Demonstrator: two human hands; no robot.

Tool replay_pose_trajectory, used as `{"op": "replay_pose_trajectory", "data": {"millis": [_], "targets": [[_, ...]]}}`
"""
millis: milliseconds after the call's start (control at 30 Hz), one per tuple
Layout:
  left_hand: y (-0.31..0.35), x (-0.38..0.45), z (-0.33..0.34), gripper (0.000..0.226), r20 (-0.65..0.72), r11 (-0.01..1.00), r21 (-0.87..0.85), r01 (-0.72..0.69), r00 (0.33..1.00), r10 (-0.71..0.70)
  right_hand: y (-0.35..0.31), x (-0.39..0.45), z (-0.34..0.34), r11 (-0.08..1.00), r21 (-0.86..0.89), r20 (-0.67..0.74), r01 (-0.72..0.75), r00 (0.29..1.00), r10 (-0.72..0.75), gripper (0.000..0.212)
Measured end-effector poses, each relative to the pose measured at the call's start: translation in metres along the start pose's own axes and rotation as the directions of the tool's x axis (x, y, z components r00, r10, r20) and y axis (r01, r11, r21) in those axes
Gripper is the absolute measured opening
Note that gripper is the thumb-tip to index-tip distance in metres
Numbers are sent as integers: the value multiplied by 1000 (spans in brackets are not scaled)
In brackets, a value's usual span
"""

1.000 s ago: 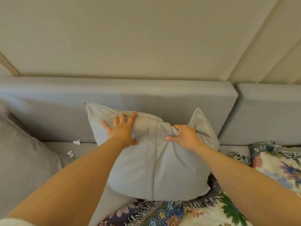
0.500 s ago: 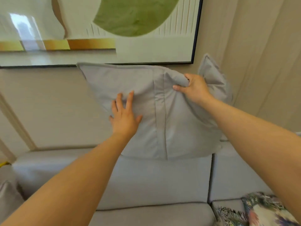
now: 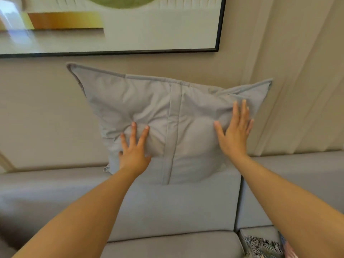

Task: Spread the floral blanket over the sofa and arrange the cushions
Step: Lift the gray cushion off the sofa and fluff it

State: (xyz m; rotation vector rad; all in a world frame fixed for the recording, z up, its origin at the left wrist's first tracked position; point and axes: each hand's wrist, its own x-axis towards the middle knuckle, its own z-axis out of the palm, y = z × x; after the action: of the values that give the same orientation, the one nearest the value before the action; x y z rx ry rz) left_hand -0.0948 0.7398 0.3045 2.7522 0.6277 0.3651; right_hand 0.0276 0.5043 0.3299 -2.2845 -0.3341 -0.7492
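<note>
A grey square cushion point(image 3: 186, 112) stands upright on top of the grey sofa backrest point(image 3: 167, 207), leaning on the beige wall. My left hand point(image 3: 134, 151) lies flat on its lower left face, fingers spread. Pressing flat on the cushion's right side is my right hand point(image 3: 234, 131), fingers straight and apart. Neither hand grips the fabric. A corner of the floral blanket point(image 3: 264, 246) with its fringe shows at the bottom right, on the sofa seat.
A large framed picture point(image 3: 130, 25) hangs on the wall just above the cushion. A second backrest section point(image 3: 297, 183) continues to the right. The grey seat cushion point(image 3: 167, 246) runs along the bottom.
The cushion went from the seat up onto the backrest top. My right hand let go of its upper edge and now presses flat; my left hand stays flat on the front.
</note>
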Motion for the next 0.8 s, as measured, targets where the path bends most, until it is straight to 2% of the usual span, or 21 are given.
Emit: {"op": "replay_pose_trajectory", "data": {"millis": [67,100,167,267,333,400,467,533,667,733,800], "targets": [[-2,-2,2,86,-125,997,-75,-33,992,24,24,-17,-5,979,64,-55,-192,979,196,88],[-1,-4,2,84,-197,991,-133,-32,980,5,36,-24,-5,951,99,-28,-294,954,298,94],[2,-8,3,85,-288,952,-303,41,948,-133,55,-34,-5,868,197,135,-455,890,436,104],[0,-10,3,102,-247,838,-509,195,900,-360,60,-41,-2,691,394,472,-606,779,413,103],[-7,-5,4,115,-136,707,-646,287,869,-477,53,-33,1,580,471,580,-664,729,364,83],[-12,2,4,115,-20,553,-761,340,840,-543,45,-23,6,585,499,544,-640,756,364,56],[-12,5,1,100,20,503,-795,340,843,-538,36,-11,9,648,460,473,-607,785,400,39],[-7,5,-1,90,18,493,-820,292,873,-488,33,3,6,687,446,411,-573,814,411,30],[18,-1,0,88,42,461,-865,200,943,-331,44,49,-17,770,375,291,-516,854,430,23],[31,-5,14,91,94,489,-844,219,959,-268,55,62,-29,781,298,288,-549,832,475,23],[39,-12,32,96,196,585,-763,275,961,-196,69,54,-35,774,174,330,-609,777,537,38]]}}
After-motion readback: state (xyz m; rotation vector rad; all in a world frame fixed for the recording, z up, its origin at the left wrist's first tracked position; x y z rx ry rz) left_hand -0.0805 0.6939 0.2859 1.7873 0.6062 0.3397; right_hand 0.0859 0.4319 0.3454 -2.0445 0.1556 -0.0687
